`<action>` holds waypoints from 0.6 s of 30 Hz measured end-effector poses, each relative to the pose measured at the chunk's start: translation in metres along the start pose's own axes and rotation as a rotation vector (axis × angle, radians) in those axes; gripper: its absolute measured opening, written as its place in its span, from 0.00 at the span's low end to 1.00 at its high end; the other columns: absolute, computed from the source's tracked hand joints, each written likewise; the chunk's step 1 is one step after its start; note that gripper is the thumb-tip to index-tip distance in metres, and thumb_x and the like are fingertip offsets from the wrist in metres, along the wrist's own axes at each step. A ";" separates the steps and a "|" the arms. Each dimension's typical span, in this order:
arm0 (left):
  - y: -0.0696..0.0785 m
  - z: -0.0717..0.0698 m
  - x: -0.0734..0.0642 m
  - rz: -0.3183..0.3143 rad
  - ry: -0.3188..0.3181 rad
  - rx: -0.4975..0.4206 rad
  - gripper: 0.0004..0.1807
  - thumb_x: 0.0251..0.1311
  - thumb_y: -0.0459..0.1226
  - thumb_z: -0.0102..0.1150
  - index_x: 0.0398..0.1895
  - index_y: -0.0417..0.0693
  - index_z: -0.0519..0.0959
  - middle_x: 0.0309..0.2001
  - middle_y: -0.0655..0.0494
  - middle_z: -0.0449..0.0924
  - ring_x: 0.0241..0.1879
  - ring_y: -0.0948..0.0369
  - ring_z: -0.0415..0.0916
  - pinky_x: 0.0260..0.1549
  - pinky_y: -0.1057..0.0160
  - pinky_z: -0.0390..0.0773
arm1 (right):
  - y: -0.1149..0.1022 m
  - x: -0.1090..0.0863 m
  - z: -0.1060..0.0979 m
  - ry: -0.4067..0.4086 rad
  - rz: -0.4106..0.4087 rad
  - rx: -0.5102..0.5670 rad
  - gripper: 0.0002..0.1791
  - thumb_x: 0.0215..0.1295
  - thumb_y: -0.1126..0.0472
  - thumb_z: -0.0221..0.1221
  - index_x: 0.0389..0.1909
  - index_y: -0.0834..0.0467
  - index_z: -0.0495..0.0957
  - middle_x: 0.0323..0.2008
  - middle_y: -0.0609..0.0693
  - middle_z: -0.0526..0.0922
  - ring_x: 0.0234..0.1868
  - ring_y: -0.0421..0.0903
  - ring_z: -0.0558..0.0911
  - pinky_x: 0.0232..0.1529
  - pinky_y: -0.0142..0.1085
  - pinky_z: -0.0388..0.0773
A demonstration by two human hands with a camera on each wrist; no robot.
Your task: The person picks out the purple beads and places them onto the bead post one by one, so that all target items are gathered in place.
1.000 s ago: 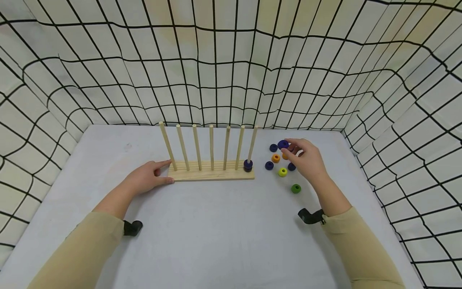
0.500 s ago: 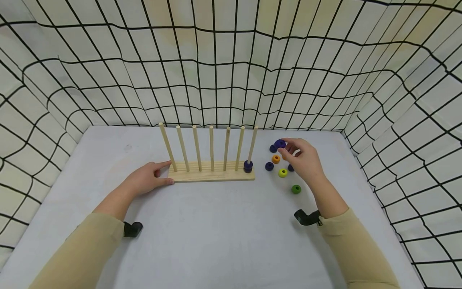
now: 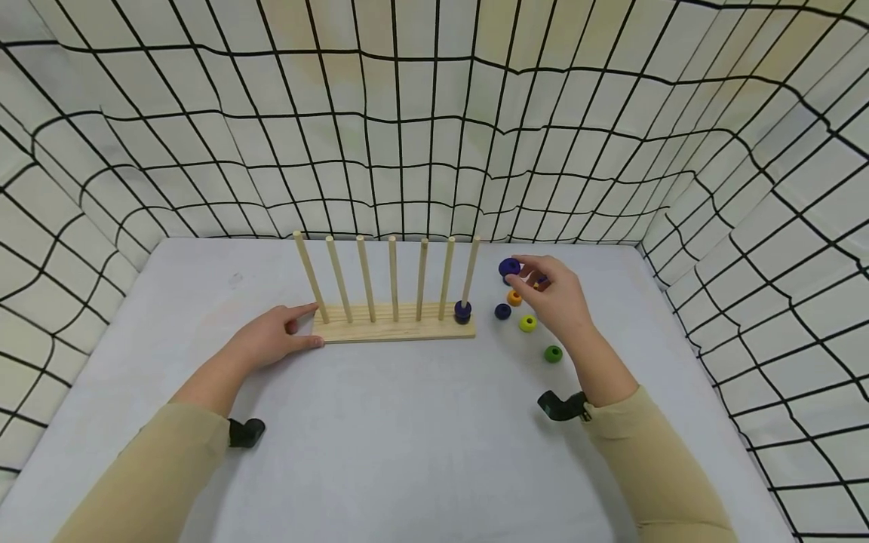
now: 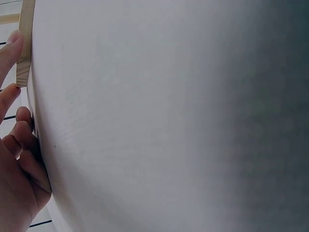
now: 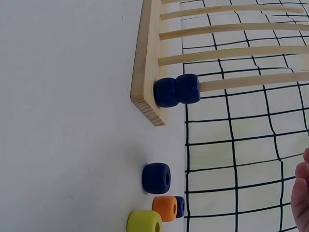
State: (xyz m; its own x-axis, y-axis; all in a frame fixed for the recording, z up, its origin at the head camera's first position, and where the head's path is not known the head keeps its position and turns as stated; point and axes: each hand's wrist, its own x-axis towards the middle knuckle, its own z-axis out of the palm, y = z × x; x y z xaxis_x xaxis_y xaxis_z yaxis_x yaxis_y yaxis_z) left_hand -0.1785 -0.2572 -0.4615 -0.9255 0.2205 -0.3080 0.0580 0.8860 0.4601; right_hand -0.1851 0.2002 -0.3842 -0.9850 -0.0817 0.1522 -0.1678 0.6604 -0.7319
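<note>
A wooden pegboard (image 3: 387, 332) with a row of several upright pegs stands on the table. My left hand (image 3: 265, 339) holds its left end, index fingertip by the back corner and thumb at the front; the left wrist view shows the thumb (image 4: 13, 43) against the wood. Two dark blue beads (image 5: 166, 93) are stacked at the foot of the rightmost peg. Right of the board, my right hand (image 3: 558, 298) pinches a blue bead (image 3: 509, 267) between thumb and fingers, raised over the loose beads. In the right wrist view only some fingertips (image 5: 301, 198) show, at the edge.
Loose beads lie right of the board: a blue bead (image 3: 502, 311), an orange bead (image 3: 514, 298), a yellow bead (image 3: 528, 323) and a green bead (image 3: 553, 354). Another blue bead (image 5: 180, 207) shows behind the orange one. Black netting (image 3: 434, 158) over white walls encloses the table.
My right hand has moved left toward the pegboard with the blue bead pinched in its fingers. The left hand keeps its place at the board's end.
</note>
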 end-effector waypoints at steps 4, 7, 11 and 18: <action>-0.001 0.001 0.001 -0.003 -0.001 -0.003 0.51 0.54 0.65 0.64 0.75 0.51 0.62 0.33 0.51 0.65 0.33 0.55 0.62 0.31 0.56 0.60 | -0.003 0.001 0.002 0.004 -0.010 -0.003 0.26 0.66 0.45 0.63 0.62 0.50 0.77 0.44 0.49 0.78 0.42 0.48 0.75 0.43 0.42 0.75; 0.000 0.000 0.000 -0.004 -0.002 -0.004 0.50 0.54 0.64 0.64 0.75 0.50 0.62 0.33 0.50 0.64 0.33 0.55 0.62 0.31 0.56 0.60 | -0.004 0.001 0.003 0.008 -0.015 -0.004 0.26 0.66 0.45 0.63 0.62 0.50 0.77 0.44 0.49 0.78 0.42 0.48 0.75 0.43 0.42 0.75; 0.002 0.000 -0.001 -0.003 -0.002 -0.004 0.49 0.55 0.63 0.64 0.75 0.49 0.62 0.33 0.50 0.64 0.33 0.55 0.62 0.31 0.56 0.60 | -0.008 0.001 0.002 0.016 -0.022 0.001 0.25 0.66 0.46 0.63 0.62 0.51 0.78 0.43 0.49 0.78 0.41 0.49 0.74 0.42 0.42 0.74; 0.000 0.002 -0.001 -0.003 0.005 0.001 0.49 0.55 0.64 0.63 0.75 0.50 0.62 0.34 0.51 0.64 0.33 0.55 0.62 0.31 0.56 0.60 | -0.011 0.004 0.005 0.041 -0.065 0.028 0.24 0.66 0.49 0.64 0.61 0.52 0.78 0.43 0.49 0.78 0.43 0.46 0.75 0.45 0.41 0.74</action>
State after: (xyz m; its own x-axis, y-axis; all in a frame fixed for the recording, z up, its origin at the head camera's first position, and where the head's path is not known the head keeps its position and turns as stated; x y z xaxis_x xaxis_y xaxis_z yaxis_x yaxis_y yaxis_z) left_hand -0.1771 -0.2565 -0.4625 -0.9276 0.2155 -0.3052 0.0553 0.8870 0.4584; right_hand -0.1873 0.1888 -0.3786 -0.9695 -0.0933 0.2267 -0.2334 0.6334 -0.7378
